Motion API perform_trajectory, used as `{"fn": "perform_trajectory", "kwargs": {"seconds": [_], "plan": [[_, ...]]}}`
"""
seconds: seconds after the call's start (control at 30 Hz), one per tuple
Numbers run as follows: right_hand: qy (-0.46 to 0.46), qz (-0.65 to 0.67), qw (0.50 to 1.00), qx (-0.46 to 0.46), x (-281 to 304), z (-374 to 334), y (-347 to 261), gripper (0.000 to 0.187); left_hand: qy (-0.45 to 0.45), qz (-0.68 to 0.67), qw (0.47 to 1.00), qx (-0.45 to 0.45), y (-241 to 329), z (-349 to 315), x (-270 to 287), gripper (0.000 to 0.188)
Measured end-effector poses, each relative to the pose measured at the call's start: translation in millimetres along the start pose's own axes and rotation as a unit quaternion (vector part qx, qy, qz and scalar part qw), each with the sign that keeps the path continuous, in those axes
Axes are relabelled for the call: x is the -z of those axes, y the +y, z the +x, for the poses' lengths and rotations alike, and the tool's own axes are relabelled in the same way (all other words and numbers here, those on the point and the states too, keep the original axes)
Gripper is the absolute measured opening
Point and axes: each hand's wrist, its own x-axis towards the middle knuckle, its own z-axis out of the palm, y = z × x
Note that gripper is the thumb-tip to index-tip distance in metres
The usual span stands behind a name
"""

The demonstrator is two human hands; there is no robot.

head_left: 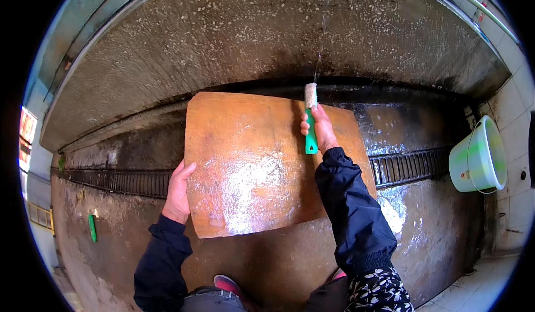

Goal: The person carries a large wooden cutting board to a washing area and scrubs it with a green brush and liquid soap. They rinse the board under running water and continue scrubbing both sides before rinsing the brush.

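A large, wet wooden board (251, 144) is tilted up in front of me, glare shining on its lower middle. My left hand (179, 192) grips its left edge, thumb on the face and the other fingers partly hidden by the edge. In front of the board's upper right, my right hand (321, 129) is closed round a green-handled tool (311, 136) with a pale, narrow head. Its head points away from me, close to a thin stream of water (317, 69). The exact kind of tool is unclear.
A drain grate (409, 166) runs across the wet floor behind the board. To the right stands a pale green bucket (471, 158) with a wire handle, tilted in view. Another green-handled item (92, 228) lies at left. A speckled wall (239, 39) rises beyond.
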Motion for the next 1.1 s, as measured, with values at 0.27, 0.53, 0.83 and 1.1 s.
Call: {"fn": "perform_trajectory", "kwargs": {"seconds": [0.27,0.53,0.83,1.1], "plan": [[-0.229,-0.802,0.49,0.255,-87,-122,63,0.039,0.013,0.015,1.0,0.011,2,2,0,0.04],[0.264,-0.818,0.5,0.105,164,-152,-44,0.024,0.023,0.028,0.999,0.03,-14,18,7,0.039],[0.015,-0.876,0.456,0.157,75,-231,59,0.044,0.063,0.113,0.989,0.073,-21,19,41,0.037],[0.143,-0.876,0.46,0.017,123,-278,65,0.04,0.088,0.103,0.985,0.104,-36,30,77,0.043]]}}
